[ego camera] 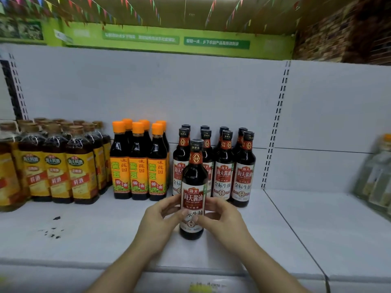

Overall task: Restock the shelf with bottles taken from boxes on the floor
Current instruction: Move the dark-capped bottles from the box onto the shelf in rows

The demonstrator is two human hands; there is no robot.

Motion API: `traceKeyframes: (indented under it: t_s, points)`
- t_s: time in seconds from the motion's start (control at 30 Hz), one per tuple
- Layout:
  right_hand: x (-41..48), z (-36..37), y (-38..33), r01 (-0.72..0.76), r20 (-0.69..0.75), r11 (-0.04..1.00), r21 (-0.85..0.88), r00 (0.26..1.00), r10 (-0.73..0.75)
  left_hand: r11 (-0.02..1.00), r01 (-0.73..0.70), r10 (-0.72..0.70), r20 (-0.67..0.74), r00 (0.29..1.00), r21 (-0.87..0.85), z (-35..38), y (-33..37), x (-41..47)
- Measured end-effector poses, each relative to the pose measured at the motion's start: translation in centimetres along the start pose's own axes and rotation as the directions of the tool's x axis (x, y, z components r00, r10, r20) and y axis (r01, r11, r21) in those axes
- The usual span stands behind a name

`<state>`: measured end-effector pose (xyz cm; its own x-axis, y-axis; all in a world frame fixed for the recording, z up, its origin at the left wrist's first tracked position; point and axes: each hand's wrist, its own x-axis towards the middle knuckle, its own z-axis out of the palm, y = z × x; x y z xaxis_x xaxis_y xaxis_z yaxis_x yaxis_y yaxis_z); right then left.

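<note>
Bottle seems to stand upright on the shelf, just in front of the matching row, label facing out. The left hand and right hand grip its lower label from either side. Best, I judge, to slide it straight back without tipping, keep the label forward, and let go once it is aligned.

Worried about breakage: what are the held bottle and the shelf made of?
The bottle: dark, glossy, sharp highlights, so likely glass, possibly hard plastic. The shelf: flat matte white panels with slotted uprights, apparently painted metal.
</note>
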<state>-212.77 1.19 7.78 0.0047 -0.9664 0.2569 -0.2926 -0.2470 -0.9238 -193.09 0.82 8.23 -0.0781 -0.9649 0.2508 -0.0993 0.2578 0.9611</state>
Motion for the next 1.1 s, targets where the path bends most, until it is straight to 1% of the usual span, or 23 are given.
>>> traceKeyframes:
  t_s: [0.23,0.47,0.57,0.8,0.97,1.1]
  points:
    - [1.3,1.8,-0.2,0.001,0.000,1.000,0.003,1.000,-0.001,0.999,0.033,-0.031,0.036,0.999,-0.033,-1.9,-0.6,1.2]
    - [2.7,3.1,-0.1,0.006,0.000,1.000,-0.020,1.000,-0.006,0.999,0.041,-0.041,0.019,0.999,0.002,-2.7,-1.2,2.7]
    - [3.2,3.6,0.0,-0.004,-0.006,1.000,-0.003,1.000,0.004,0.999,0.043,-0.044,0.035,0.998,0.032,-3.0,-1.5,3.3]
    - [4.4,4.4,0.0,-0.009,0.002,1.000,-0.008,1.000,0.009,0.999,0.044,-0.046,0.046,0.998,0.032,-3.5,-1.6,4.4]
    - [4.9,4.7,0.2,-0.020,-0.014,1.000,-0.001,1.000,0.020,0.999,0.039,-0.040,0.055,0.998,0.016,-3.5,-1.7,5.0]
    - [4.9,5.1,0.4,-0.018,-0.038,1.000,0.011,0.999,0.019,0.998,0.041,-0.044,0.075,0.996,0.040,-3.6,-1.8,5.2]
